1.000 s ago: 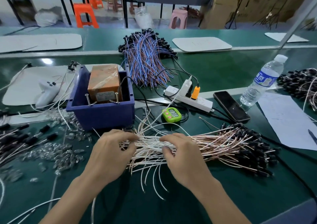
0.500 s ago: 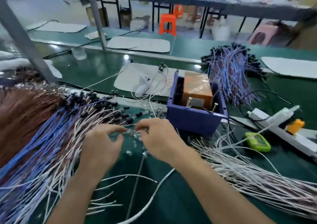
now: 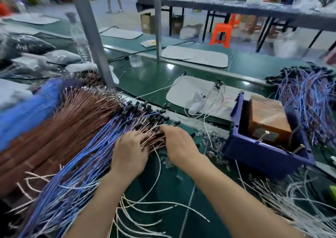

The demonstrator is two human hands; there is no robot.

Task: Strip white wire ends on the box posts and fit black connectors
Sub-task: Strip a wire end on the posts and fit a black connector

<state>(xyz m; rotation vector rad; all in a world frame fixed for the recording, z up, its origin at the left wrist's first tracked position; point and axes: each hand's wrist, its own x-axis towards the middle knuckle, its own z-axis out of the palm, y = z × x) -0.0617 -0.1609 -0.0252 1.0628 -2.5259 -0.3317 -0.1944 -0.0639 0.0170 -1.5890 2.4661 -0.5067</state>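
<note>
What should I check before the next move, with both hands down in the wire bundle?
1. Both hands in view: ok; left hand and right hand are on the wire bundle.
2. One wire singled out: cannot tell; fingertips are hidden among the wires.
3. Posts on the blue box free: ok; they look bare.
4. White wires in view: ok; lower right, blurred.
5. Black connectors nearby: ok; at the bundle's far end.

Orange stool [image 3: 221, 35], clear cup [image 3: 135, 60]
</note>
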